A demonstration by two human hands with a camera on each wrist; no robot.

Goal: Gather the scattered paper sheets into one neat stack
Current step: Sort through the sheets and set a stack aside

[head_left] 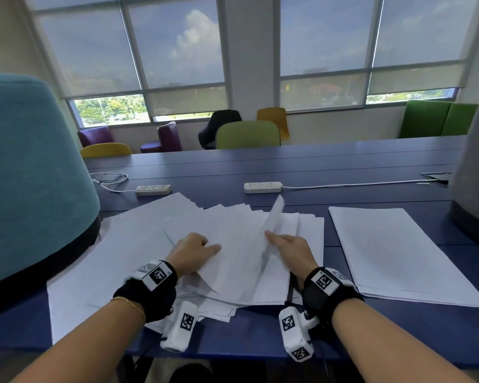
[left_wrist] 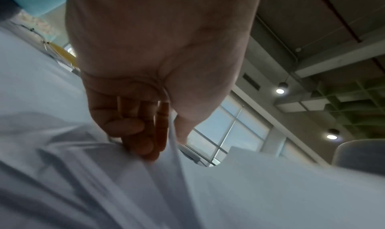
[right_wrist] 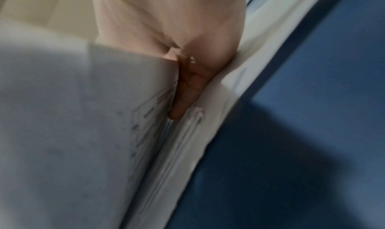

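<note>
White paper sheets (head_left: 138, 244) lie fanned and overlapping on the blue table (head_left: 260, 335), in front of me and to the left. A squared-up paper stack (head_left: 393, 252) lies apart on the right. My left hand (head_left: 205, 248) pinches the left edge of a top sheet (head_left: 241, 244), thumb above and fingers beneath. In the left wrist view that sheet (left_wrist: 250, 191) passes between the left hand's (left_wrist: 164, 133) thumb and curled fingers. My right hand (head_left: 285, 244) grips the same sheet's right side, which curls upward. The right wrist view shows its fingers (right_wrist: 185, 100) under the raised sheet (right_wrist: 73, 117).
Two white power strips (head_left: 153, 189) (head_left: 262, 187) with cables lie just beyond the papers. A teal chair back (head_left: 25, 175) crowds the left side and a grey one (head_left: 476, 175) the right. Coloured chairs (head_left: 248, 134) stand past the far edge.
</note>
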